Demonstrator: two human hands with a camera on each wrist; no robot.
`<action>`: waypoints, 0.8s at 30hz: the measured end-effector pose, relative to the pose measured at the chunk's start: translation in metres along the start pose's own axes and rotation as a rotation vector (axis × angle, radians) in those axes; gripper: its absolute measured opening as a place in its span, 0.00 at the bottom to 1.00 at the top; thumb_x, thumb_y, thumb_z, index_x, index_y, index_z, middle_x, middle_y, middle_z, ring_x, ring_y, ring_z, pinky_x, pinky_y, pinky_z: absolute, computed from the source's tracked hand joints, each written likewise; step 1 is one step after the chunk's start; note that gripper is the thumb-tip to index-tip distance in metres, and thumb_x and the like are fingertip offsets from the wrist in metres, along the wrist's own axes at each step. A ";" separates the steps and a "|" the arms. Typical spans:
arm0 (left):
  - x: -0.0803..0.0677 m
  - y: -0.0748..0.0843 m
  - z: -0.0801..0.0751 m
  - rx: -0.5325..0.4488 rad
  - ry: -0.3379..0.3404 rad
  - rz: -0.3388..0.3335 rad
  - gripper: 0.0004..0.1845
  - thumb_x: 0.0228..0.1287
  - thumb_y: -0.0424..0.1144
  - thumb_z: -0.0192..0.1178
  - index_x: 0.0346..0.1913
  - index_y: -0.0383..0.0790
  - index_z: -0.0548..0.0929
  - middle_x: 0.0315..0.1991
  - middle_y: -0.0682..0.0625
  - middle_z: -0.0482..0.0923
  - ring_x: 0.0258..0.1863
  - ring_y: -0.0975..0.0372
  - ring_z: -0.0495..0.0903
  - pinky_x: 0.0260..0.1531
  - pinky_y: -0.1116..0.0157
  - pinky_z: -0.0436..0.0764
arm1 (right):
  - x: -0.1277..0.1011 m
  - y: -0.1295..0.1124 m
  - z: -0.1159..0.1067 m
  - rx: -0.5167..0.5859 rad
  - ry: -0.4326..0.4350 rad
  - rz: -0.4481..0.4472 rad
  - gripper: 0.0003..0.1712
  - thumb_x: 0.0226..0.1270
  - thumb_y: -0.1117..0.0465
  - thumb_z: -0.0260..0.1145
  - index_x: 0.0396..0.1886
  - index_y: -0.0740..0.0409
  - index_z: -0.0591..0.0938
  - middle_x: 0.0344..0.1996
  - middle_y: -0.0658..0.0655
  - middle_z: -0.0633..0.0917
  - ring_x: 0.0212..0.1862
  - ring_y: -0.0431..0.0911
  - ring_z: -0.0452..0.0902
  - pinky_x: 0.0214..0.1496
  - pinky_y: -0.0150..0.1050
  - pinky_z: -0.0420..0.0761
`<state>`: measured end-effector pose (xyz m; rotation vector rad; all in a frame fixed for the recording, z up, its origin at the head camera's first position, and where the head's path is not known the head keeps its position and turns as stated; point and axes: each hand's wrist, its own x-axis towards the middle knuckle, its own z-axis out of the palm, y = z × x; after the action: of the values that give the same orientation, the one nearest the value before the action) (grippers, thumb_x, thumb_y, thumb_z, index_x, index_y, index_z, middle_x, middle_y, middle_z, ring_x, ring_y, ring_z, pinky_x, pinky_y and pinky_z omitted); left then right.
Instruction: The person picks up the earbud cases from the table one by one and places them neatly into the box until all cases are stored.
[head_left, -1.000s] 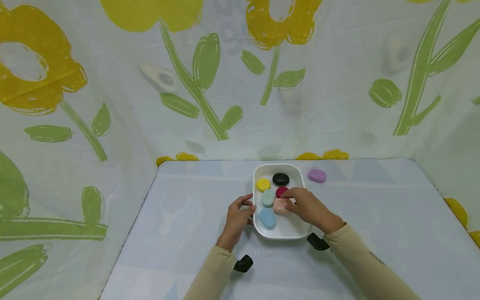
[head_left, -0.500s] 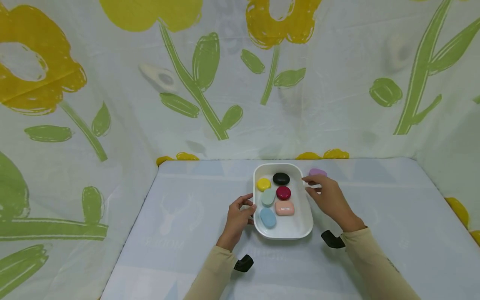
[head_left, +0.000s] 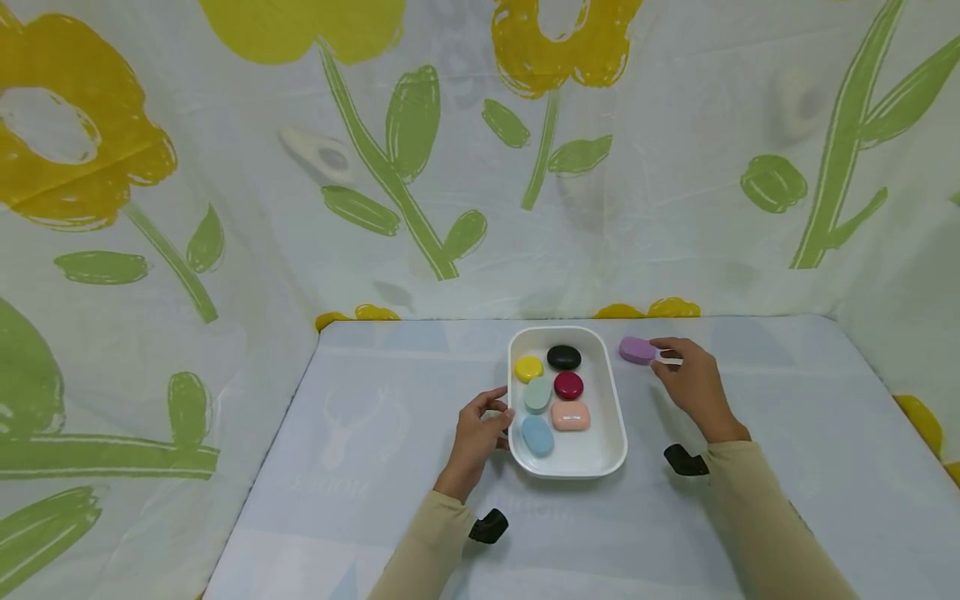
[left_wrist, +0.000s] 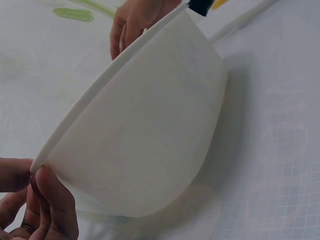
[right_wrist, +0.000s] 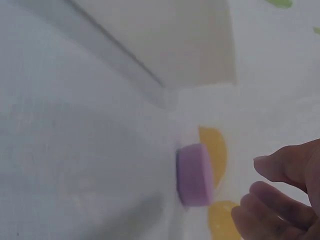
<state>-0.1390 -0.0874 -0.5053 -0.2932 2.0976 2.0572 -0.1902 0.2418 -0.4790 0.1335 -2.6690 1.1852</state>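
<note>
My left hand (head_left: pixel 474 433) pinches the left rim of a white tray (head_left: pixel 592 457) between thumb and fingers; the left wrist view shows the tray's outer wall (left_wrist: pixel 150 120) close up. Inside lie a black bar of soap (head_left: pixel 564 357), a yellow one (head_left: pixel 528 368), a dark red one (head_left: pixel 568 385), a pale green one (head_left: pixel 537 395), a pink one (head_left: pixel 571 416) and a blue one (head_left: pixel 537 436). Right of the tray, a purple bar of soap (head_left: pixel 636 350) rests on the table. My right hand (head_left: pixel 692 379) is beside it, thumb and fingers apart, fingertips right at its edge.
A pale blue patterned cloth (head_left: pixel 375 483) covers the table. Behind it hangs a white curtain (head_left: pixel 660 208) printed with yellow flowers and green leaves. A black wrist mount (head_left: pixel 489 527) sticks out under the left sleeve, and another mount (head_left: pixel 686 460) under the right.
My right hand has left the pink and red soaps in the tray and moved right, out over the rim, to the purple soap. The left hand stays on the rim.
</note>
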 end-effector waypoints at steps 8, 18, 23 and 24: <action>0.002 -0.001 0.001 0.006 0.005 -0.007 0.23 0.74 0.28 0.63 0.70 0.35 0.79 0.49 0.42 0.77 0.28 0.61 0.78 0.23 0.70 0.83 | 0.015 0.022 0.009 -0.032 -0.051 0.043 0.23 0.71 0.74 0.67 0.64 0.75 0.79 0.64 0.79 0.76 0.63 0.74 0.75 0.62 0.67 0.81; 0.001 -0.002 0.001 -0.003 0.002 -0.010 0.23 0.75 0.29 0.63 0.70 0.36 0.80 0.49 0.43 0.77 0.28 0.61 0.79 0.23 0.69 0.83 | 0.035 0.032 0.027 -0.183 -0.189 0.052 0.27 0.69 0.75 0.68 0.67 0.77 0.77 0.70 0.79 0.72 0.73 0.75 0.63 0.76 0.69 0.63; 0.000 -0.002 0.000 -0.013 -0.006 0.010 0.23 0.75 0.29 0.63 0.70 0.35 0.79 0.49 0.43 0.77 0.29 0.61 0.78 0.23 0.69 0.83 | 0.037 0.029 0.033 -0.208 -0.198 0.099 0.28 0.71 0.72 0.70 0.69 0.74 0.76 0.71 0.77 0.72 0.74 0.73 0.64 0.75 0.68 0.66; 0.000 -0.002 0.000 -0.017 -0.006 0.008 0.23 0.75 0.29 0.63 0.70 0.35 0.79 0.49 0.43 0.77 0.30 0.61 0.78 0.24 0.70 0.83 | 0.037 0.028 0.034 -0.205 -0.195 0.105 0.28 0.72 0.72 0.70 0.69 0.74 0.76 0.71 0.77 0.72 0.74 0.73 0.65 0.75 0.67 0.66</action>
<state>-0.1383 -0.0877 -0.5070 -0.2808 2.0826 2.0785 -0.2367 0.2358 -0.5125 0.0794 -2.9834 0.9621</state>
